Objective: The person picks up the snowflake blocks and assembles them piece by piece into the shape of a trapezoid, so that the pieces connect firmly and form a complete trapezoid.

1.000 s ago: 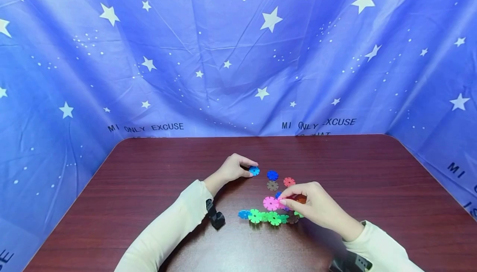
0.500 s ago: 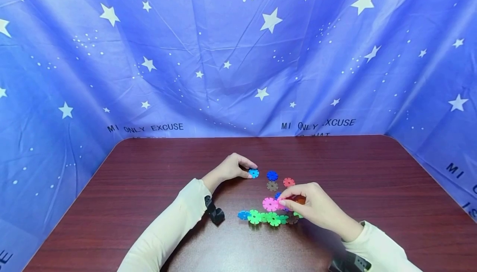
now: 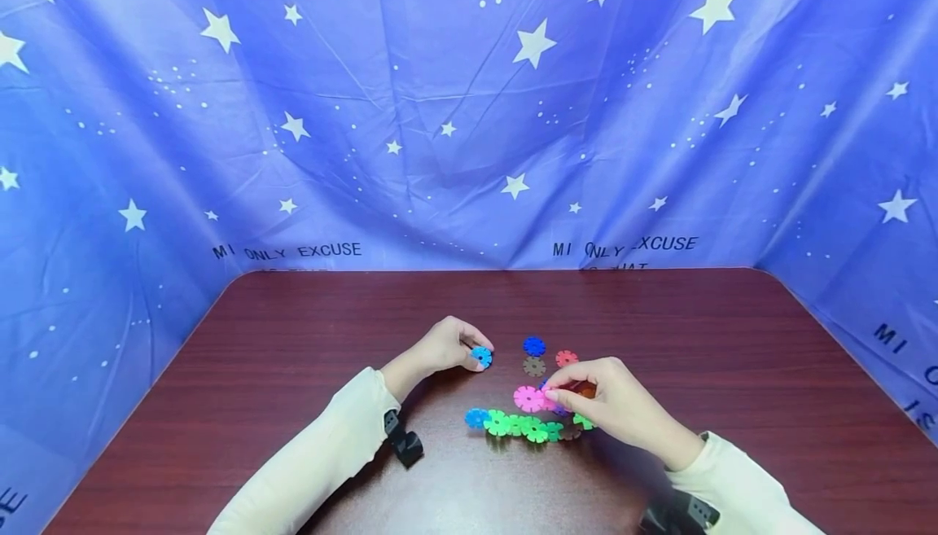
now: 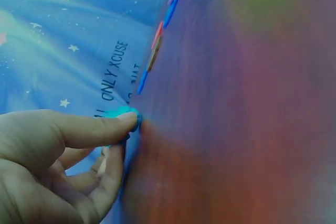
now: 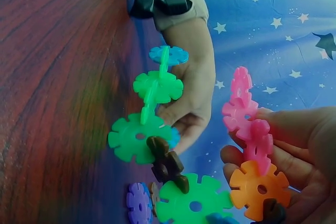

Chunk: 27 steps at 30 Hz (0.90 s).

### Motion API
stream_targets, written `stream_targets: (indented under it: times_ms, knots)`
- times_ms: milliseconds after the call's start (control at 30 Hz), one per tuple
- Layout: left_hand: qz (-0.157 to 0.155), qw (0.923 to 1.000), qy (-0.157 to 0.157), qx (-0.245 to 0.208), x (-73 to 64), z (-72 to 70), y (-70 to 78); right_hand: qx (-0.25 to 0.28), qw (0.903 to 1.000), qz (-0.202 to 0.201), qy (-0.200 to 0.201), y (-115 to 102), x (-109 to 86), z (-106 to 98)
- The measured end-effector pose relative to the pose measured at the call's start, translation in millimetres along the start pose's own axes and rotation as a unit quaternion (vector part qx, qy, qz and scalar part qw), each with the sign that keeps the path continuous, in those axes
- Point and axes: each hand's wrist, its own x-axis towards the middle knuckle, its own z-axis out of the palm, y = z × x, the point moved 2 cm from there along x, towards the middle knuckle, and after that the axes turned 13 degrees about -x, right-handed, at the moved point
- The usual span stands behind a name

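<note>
My left hand (image 3: pixel 443 346) pinches a light-blue notched plastic disc (image 3: pixel 480 357) between thumb and fingers, close over the table. In the left wrist view, the thumb covers much of that disc (image 4: pixel 122 112). My right hand (image 3: pixel 621 406) grips the pink part of a chain of interlocked notched discs. In the right wrist view, several pink discs (image 5: pixel 239 116) join an orange disc (image 5: pixel 260 190) by the fingers. Another stretch of the chain has green discs (image 3: pixel 535 429), a brown disc (image 5: pixel 167 166) and a blue disc (image 3: pixel 476 418) at its left end.
Loose discs lie between and beyond the hands on the dark red wooden table (image 3: pixel 330 307): a dark-blue disc (image 3: pixel 534 346), a grey-brown disc (image 3: pixel 534 366) and a red disc (image 3: pixel 567 359). A starry blue curtain (image 3: pixel 440 111) hangs behind the table.
The left hand has drawn the light-blue disc off to the left and toward the person, away from the loose discs. The right hand keeps its grip on the pink discs, nearly still.
</note>
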Motion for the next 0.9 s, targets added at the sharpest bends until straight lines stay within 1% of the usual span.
stream_targets:
  times_ms: [100, 200, 333, 467, 533, 633, 767, 900]
  knots:
    - [0.016, 0.9993, 0.002, -0.034, -11.7, -0.5, -0.9, -0.004, 1.0000, -0.003, 0.001, 1, 2.9, 1]
    - [0.038, 0.9963, 0.002, -0.078, -25.5, -0.1, 3.7, -0.006, 1.0000, -0.003, 0.005, 2, 5.7, 3]
    - [0.060, 0.9893, 0.009, -0.132, -45.6, 3.9, 14.9, -0.008, 0.9998, -0.009, 0.013, 4, 7.7, 4]
    - [0.079, 0.9833, 0.017, -0.163, -63.8, 10.9, 26.9, -0.014, 0.9995, -0.011, 0.025, 6, 8.3, 5]
    - [0.086, 0.9815, 0.019, -0.170, -69.7, 14.6, 31.2, -0.017, 0.9994, -0.007, 0.030, 7, 8.5, 5]
    - [0.097, 0.9814, 0.024, -0.164, -74.6, 19.3, 35.4, -0.017, 0.9993, -0.002, 0.034, 8, 8.9, 5]
    - [0.108, 0.9826, 0.033, -0.148, -77.7, 23.5, 37.3, -0.011, 0.9990, -0.012, 0.041, 7, 9.4, 6]
    - [0.119, 0.9819, 0.034, -0.144, -78.7, 26.9, 38.5, -0.005, 0.9985, -0.024, 0.049, 6, 9.6, 7]
